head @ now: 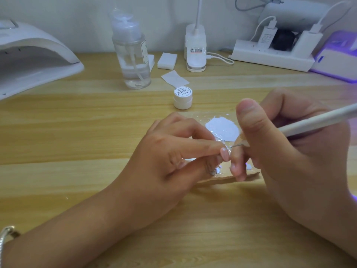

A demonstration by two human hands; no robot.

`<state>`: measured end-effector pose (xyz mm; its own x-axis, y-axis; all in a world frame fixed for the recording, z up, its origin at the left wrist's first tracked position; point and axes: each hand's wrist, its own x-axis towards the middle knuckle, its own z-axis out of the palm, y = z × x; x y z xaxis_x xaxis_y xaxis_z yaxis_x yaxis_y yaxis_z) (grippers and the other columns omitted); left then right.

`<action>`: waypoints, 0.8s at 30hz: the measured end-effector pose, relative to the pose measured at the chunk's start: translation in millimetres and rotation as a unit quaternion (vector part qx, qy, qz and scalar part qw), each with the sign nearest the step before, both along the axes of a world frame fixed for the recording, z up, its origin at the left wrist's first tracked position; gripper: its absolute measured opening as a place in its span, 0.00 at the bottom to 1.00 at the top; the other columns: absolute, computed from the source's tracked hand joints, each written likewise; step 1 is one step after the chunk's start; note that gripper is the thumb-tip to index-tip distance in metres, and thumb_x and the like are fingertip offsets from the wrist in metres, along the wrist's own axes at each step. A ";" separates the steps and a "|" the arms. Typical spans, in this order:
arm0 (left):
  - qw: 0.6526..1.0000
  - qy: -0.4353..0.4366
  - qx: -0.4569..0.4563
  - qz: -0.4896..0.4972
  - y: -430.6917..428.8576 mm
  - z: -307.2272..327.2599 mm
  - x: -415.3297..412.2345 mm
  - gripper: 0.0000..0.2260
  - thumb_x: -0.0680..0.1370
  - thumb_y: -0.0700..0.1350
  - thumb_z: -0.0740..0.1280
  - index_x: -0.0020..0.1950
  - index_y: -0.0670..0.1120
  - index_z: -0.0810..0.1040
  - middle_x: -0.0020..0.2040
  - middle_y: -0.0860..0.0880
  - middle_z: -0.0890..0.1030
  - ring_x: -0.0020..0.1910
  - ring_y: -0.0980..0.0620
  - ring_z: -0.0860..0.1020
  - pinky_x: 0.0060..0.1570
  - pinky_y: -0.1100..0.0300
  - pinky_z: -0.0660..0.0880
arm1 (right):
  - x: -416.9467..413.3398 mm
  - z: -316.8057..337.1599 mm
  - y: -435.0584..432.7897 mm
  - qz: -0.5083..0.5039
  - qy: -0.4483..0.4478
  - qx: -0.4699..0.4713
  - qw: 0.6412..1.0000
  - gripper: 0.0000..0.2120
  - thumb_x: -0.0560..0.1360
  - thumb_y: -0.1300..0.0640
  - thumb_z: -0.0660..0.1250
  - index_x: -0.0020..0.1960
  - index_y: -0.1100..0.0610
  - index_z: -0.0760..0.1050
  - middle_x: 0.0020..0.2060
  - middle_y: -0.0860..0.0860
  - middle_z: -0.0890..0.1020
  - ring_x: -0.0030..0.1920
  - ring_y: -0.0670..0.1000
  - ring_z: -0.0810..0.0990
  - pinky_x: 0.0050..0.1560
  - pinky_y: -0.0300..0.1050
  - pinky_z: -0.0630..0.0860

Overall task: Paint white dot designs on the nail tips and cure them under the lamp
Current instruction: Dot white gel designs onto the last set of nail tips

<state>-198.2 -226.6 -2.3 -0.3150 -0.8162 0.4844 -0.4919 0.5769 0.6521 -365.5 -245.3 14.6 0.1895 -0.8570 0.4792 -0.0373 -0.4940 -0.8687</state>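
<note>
R hand (289, 161) grip closed on slim white dotting pen (318, 120) nr its point; L hand (164, 155) pinches small pink nail tip (225, 154), centre frame. Prob light, stiff, slick: hold by edges, wet gel smears.

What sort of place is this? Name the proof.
Probably a nail-art desk: a curing lamp at left, a white jar, and a dotting tool in the right hand, at a nail tip the left hand pinches.
</note>
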 end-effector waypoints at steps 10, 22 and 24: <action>1.000 -0.016 0.006 0.011 -0.8 -1.8 1.1 0.05 0.77 0.48 0.70 0.48 0.54 0.86 0.45 0.59 0.81 0.51 0.52 0.77 0.51 0.51 0.73 | -10.9 9.9 -23.5 -0.053 -0.025 -0.046 0.997 0.20 0.79 0.51 0.68 0.35 0.57 0.64 0.19 0.43 0.70 0.18 0.46 0.69 0.23 0.36 0.65; 1.000 -0.018 0.006 0.017 -1.7 -1.2 0.5 0.05 0.78 0.49 0.70 0.47 0.53 0.86 0.44 0.59 0.81 0.49 0.52 0.77 0.49 0.54 0.72 | -29.3 -13.0 -63.4 -0.075 0.254 0.021 0.964 0.20 0.80 0.40 0.56 0.39 0.51 0.77 0.26 0.45 0.75 0.25 0.43 0.76 0.28 0.31 0.69; 1.000 -0.021 0.004 0.018 -1.9 -1.3 0.7 0.07 0.78 0.50 0.69 0.48 0.52 0.87 0.44 0.59 0.81 0.49 0.52 0.77 0.49 0.55 0.72 | -28.9 -14.7 -64.2 -0.067 0.273 0.008 0.960 0.19 0.81 0.43 0.58 0.39 0.52 0.77 0.27 0.44 0.77 0.25 0.43 0.78 0.27 0.30 0.69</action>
